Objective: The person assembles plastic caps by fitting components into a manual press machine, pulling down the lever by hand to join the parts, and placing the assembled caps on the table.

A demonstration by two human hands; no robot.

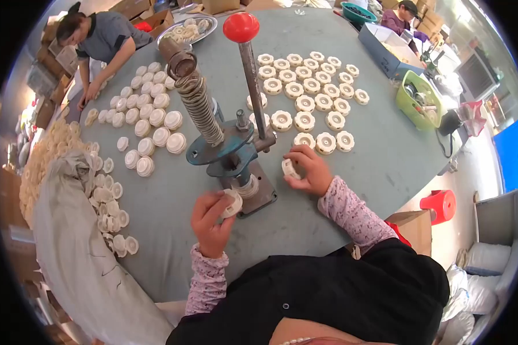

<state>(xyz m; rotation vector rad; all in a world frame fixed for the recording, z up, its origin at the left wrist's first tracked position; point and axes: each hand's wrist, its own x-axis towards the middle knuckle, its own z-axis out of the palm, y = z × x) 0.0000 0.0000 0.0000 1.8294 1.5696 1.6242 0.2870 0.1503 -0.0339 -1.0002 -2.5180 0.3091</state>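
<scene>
A blue hand press point(236, 150) with a red ball handle point(240, 27) stands on the grey round table point(172, 201). A slanted tube stacked with rings point(200, 106) rises from it. My left hand point(210, 221) holds a cream plastic cap point(232, 202) right beside the press base. My right hand point(306, 171) grips another cream cap point(289, 168) to the right of the press. Rows of finished caps with centre holes point(313, 92) lie beyond my right hand. Plain cream caps point(147, 121) lie to the left.
A grey sack point(80, 253) spilling caps lies at my left. Another person point(101, 43) sorts caps at the far left. A metal bowl point(187, 30), a green basket point(418, 99) and a blue box point(385, 52) sit further back. A red stool point(439, 205) stands right.
</scene>
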